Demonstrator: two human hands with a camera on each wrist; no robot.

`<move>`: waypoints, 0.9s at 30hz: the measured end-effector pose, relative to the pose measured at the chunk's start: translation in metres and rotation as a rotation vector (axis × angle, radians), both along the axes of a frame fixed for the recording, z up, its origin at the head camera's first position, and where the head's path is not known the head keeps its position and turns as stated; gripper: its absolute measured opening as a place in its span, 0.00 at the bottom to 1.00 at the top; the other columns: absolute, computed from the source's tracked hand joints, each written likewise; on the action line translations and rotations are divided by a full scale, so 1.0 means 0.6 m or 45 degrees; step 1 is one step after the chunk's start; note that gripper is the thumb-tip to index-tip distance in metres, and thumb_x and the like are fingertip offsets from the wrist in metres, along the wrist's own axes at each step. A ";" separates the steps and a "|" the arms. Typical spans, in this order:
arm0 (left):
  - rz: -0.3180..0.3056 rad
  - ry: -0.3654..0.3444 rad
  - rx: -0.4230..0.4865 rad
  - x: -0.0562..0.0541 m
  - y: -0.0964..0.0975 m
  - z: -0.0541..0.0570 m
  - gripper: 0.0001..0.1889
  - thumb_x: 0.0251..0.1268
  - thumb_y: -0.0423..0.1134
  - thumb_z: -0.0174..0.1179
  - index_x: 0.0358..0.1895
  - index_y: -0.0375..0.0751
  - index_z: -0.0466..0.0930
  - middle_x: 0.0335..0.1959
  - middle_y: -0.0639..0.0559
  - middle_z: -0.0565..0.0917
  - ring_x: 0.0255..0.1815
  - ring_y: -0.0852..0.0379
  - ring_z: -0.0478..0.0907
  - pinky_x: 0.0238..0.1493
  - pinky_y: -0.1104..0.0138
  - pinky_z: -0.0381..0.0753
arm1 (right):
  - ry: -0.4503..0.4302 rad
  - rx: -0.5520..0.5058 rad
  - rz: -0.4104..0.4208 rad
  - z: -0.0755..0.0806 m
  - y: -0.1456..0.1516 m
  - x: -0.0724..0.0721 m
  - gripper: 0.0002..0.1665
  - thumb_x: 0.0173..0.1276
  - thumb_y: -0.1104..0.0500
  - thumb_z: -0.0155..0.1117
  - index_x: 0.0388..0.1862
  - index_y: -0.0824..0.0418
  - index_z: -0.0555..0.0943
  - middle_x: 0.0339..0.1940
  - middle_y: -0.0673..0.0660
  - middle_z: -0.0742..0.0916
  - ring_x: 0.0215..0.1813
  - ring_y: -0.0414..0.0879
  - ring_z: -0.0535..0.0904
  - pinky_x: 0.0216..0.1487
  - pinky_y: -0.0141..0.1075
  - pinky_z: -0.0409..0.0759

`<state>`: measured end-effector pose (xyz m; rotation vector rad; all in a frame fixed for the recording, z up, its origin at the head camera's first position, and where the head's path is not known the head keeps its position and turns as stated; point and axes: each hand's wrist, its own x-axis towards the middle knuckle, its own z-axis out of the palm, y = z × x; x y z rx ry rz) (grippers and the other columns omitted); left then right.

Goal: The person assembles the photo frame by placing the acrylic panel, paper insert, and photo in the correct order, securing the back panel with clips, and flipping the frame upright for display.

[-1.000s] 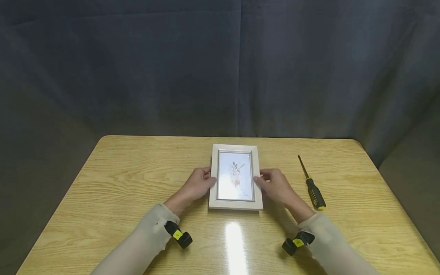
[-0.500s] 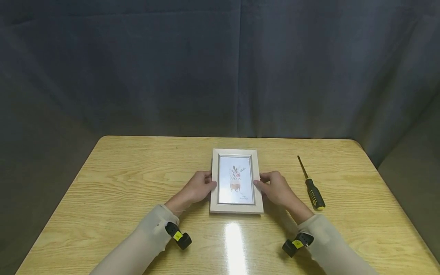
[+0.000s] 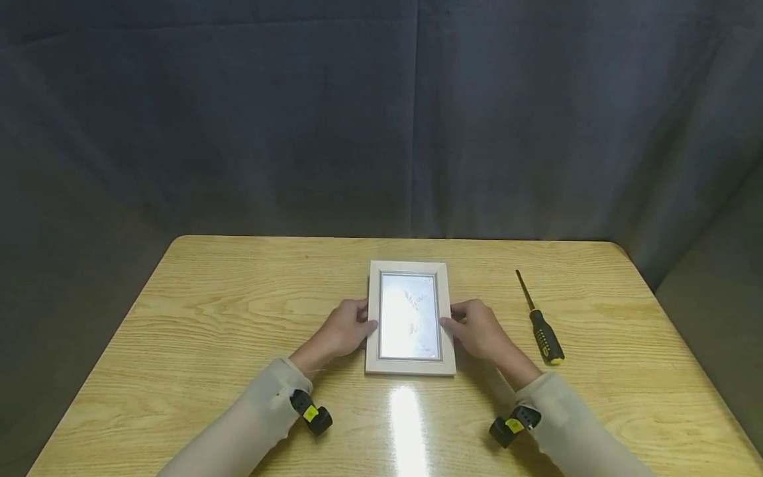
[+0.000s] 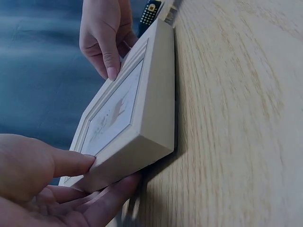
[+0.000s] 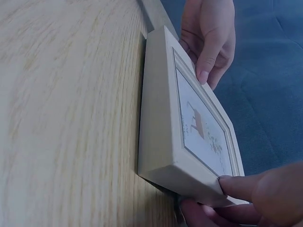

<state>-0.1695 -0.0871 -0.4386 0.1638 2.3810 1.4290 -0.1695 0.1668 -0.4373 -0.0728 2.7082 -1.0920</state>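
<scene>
A cream picture frame (image 3: pixel 410 368) with a silver inner edge lies face up, its far end tipped up off the table. Glare covers much of the plant print behind its glass in the head view; the left wrist view shows the print (image 4: pixel 113 113) better. My left hand (image 3: pixel 344 326) grips the left side, thumb on the front and fingers beneath. On the opposite side my right hand (image 3: pixel 480 327) holds it the same way, as the right wrist view shows with its thumb (image 5: pixel 241 187) over the border. The frame's back is hidden.
To the right of the frame, a screwdriver (image 3: pixel 545 336) with a black and yellow handle lies on the wooden table (image 3: pixel 238 291), its tip pointing away. A dark curtain (image 3: pixel 298 119) hangs behind the table's far edge.
Both hands have moved slightly nearer to me with the picture frame. Its tilt has shifted, and the glare now covers more of the print. The screwdriver has stayed put.
</scene>
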 end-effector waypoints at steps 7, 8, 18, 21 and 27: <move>0.050 0.102 -0.105 -0.001 -0.004 -0.006 0.24 0.72 0.33 0.58 0.69 0.34 0.73 0.39 0.45 0.84 0.30 0.58 0.76 0.32 0.69 0.77 | 0.044 0.040 0.000 -0.007 -0.006 0.001 0.23 0.75 0.58 0.61 0.60 0.74 0.80 0.47 0.66 0.89 0.42 0.47 0.84 0.39 0.36 0.83; 0.059 0.110 -0.112 -0.002 -0.005 -0.008 0.24 0.72 0.33 0.59 0.69 0.33 0.74 0.38 0.45 0.85 0.30 0.59 0.76 0.31 0.69 0.77 | 0.059 0.053 0.004 -0.008 -0.007 0.002 0.22 0.75 0.58 0.61 0.60 0.73 0.80 0.46 0.66 0.89 0.41 0.47 0.84 0.39 0.36 0.83; 0.101 0.174 -0.274 -0.003 -0.006 -0.015 0.21 0.70 0.38 0.63 0.63 0.32 0.79 0.54 0.40 0.86 0.53 0.50 0.82 0.54 0.56 0.83 | 0.129 0.095 -0.010 -0.018 -0.008 0.001 0.20 0.72 0.58 0.66 0.55 0.72 0.84 0.42 0.63 0.90 0.36 0.45 0.81 0.34 0.33 0.77; 0.109 0.193 -0.356 -0.003 -0.007 -0.016 0.21 0.68 0.39 0.66 0.61 0.34 0.82 0.52 0.43 0.86 0.53 0.50 0.82 0.56 0.54 0.81 | 0.111 0.091 0.019 -0.020 -0.004 -0.002 0.21 0.71 0.58 0.66 0.56 0.72 0.84 0.42 0.63 0.90 0.35 0.44 0.80 0.33 0.32 0.78; 0.171 0.218 -0.391 -0.004 -0.012 -0.012 0.22 0.65 0.43 0.67 0.61 0.40 0.83 0.49 0.49 0.86 0.47 0.54 0.81 0.44 0.61 0.77 | 0.116 0.103 0.037 -0.005 0.012 -0.009 0.24 0.74 0.53 0.63 0.57 0.71 0.83 0.44 0.65 0.90 0.40 0.49 0.84 0.38 0.39 0.82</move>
